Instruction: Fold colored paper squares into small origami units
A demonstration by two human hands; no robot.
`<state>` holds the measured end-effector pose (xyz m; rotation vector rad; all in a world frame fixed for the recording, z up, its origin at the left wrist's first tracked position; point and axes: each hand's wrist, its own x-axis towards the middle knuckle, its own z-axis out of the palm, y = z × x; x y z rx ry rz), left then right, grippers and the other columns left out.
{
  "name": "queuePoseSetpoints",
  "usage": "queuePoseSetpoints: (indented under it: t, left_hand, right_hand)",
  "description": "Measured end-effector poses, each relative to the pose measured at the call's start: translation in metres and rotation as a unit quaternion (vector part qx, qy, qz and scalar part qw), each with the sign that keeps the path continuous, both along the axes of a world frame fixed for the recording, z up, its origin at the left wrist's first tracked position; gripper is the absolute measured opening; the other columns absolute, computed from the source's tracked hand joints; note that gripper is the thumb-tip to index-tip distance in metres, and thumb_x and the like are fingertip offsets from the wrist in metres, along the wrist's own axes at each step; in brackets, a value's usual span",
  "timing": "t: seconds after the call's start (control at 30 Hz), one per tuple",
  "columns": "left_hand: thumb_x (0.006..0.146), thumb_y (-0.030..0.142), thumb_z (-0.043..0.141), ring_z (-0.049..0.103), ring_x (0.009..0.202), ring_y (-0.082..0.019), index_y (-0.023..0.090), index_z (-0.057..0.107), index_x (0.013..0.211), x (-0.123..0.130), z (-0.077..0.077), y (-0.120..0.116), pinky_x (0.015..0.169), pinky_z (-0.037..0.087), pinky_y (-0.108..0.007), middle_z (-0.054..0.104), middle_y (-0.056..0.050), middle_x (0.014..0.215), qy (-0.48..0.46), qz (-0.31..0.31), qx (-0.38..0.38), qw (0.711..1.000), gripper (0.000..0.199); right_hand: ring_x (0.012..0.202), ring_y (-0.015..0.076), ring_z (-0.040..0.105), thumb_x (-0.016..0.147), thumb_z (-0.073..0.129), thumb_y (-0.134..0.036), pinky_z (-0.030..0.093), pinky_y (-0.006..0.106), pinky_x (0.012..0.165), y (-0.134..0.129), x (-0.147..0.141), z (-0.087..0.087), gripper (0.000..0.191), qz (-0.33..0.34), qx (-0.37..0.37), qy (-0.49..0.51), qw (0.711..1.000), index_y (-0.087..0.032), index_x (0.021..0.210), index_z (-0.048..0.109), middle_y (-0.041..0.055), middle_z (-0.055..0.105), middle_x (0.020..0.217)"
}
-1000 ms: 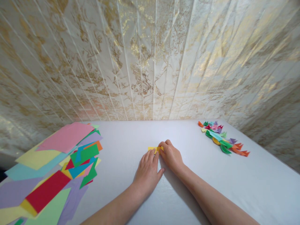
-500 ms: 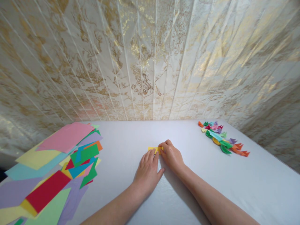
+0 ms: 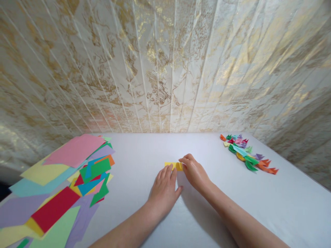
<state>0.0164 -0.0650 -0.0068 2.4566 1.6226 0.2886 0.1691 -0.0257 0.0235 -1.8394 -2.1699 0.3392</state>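
A small strip of yellow paper [image 3: 170,164] lies on the white table in front of me, with a raised or folded part near its right end. My left hand [image 3: 163,187] is spread flat, its fingertips pressing the strip's near edge and its thumb out to the right. At the right end of the strip, my right hand [image 3: 195,171] has its fingers bent and closed around the paper's edge. The fingers partly hide that end.
Coloured paper sheets, with a pink sheet [image 3: 77,148] and a red rectangle [image 3: 55,209] among them, overlap along the table's left side. Several small folded paper pieces [image 3: 240,151] sit at the back right. Behind the white table [image 3: 139,148] hangs a gold-patterned curtain [image 3: 160,69].
My right hand has shifted slightly right at the strip's end, so more of the yellow paper shows. My left hand stays pressed on it. The whole view has shifted slightly.
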Motion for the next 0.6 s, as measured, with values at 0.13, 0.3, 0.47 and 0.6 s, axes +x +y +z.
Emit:
queuePoseSetpoints:
  t: [0.13, 0.3, 0.47, 0.6]
  left_hand:
    - [0.090, 0.040, 0.050, 0.030, 0.143, -0.028, 0.014, 0.041, 0.142, 0.000, 0.004, 0.000, 0.117, 0.026, -0.048, 0.033, -0.013, 0.154, 0.003, -0.002, -0.008, 1.000, 0.059]
    - [0.090, 0.041, 0.050, 0.032, 0.142, -0.029, 0.014, 0.045, 0.140, 0.000, 0.008, 0.001, 0.117, 0.027, -0.048, 0.036, -0.014, 0.152, 0.011, -0.006, -0.007, 1.000, 0.057]
    - [0.090, 0.041, 0.050, 0.033, 0.141, -0.028, 0.015, 0.045, 0.140, -0.001, 0.008, 0.000, 0.117, 0.025, -0.049, 0.038, -0.013, 0.152, 0.009, -0.008, 0.004, 1.000, 0.056]
    - [0.090, 0.042, 0.049, 0.033, 0.141, -0.028, 0.016, 0.044, 0.140, -0.001, 0.010, 0.000, 0.118, 0.023, -0.049, 0.037, -0.013, 0.152, 0.014, -0.012, -0.001, 1.000, 0.057]
  right_hand:
    - [0.096, 0.0183, 0.062, 0.089, 0.040, -0.011, 0.044, 0.025, 0.069, -0.014, -0.005, 0.019, 0.037, 0.053, -0.024, -0.051, 0.997, -0.025, 0.109, 0.068, 0.0071, 0.058, 0.119]
    - [0.102, 0.0194, 0.060, 0.089, 0.042, -0.010, 0.045, 0.025, 0.067, -0.023, -0.014, 0.027, 0.037, 0.057, -0.056, -0.080, 0.994, -0.026, 0.109, 0.068, 0.0084, 0.056, 0.123]
    - [0.097, 0.0191, 0.063, 0.090, 0.041, -0.010, 0.046, 0.026, 0.068, -0.021, -0.012, 0.023, 0.037, 0.056, -0.069, -0.090, 0.992, -0.025, 0.111, 0.068, 0.0096, 0.055, 0.123]
    - [0.094, 0.0200, 0.065, 0.090, 0.042, -0.011, 0.048, 0.027, 0.068, -0.020, -0.010, 0.023, 0.036, 0.061, -0.072, -0.113, 0.989, -0.024, 0.111, 0.067, 0.0101, 0.056, 0.121]
